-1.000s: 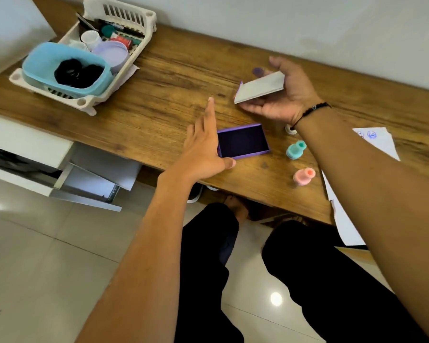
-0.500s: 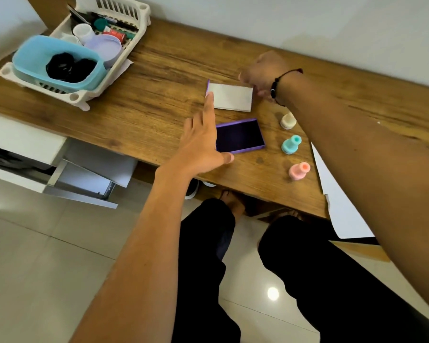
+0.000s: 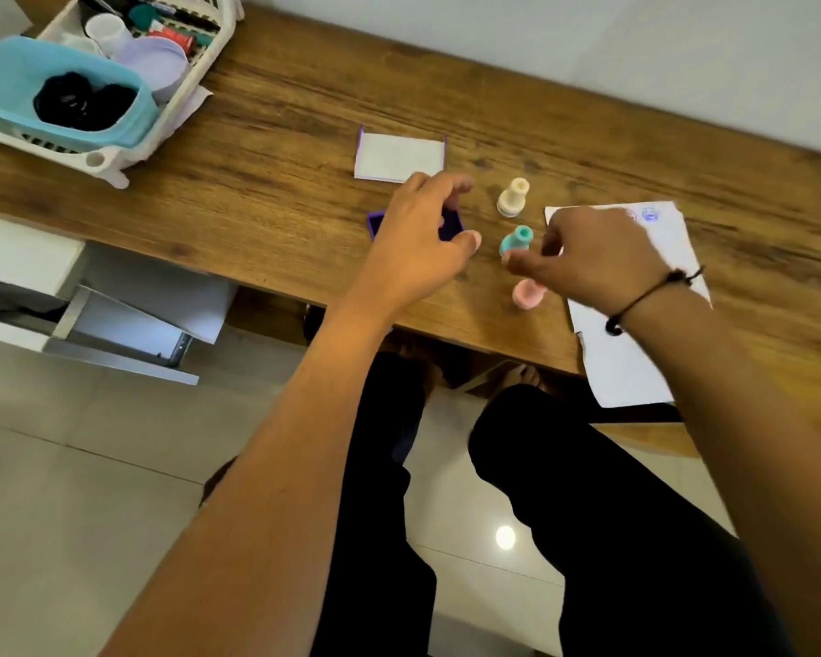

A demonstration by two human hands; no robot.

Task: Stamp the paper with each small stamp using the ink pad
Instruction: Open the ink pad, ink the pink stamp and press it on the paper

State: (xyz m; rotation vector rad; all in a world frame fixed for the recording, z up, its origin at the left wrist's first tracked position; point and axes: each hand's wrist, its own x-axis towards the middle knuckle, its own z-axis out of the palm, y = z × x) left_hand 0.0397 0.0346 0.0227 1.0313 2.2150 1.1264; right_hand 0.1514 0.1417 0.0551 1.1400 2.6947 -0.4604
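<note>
Teal stamp: upright on desk | nearest: right hand, fingers parted, empty | left hand: cupped over ink pad, grip unclear

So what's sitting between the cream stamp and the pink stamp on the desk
The teal stamp stands between the cream stamp and the pink stamp, all in a near row in the head view. The right hand partly covers the pink one.

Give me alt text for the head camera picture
Two bare hands hover over a wooden desk: the left hand above a purple ink pad, the right hand beside teal, pink and cream stamps.
</note>
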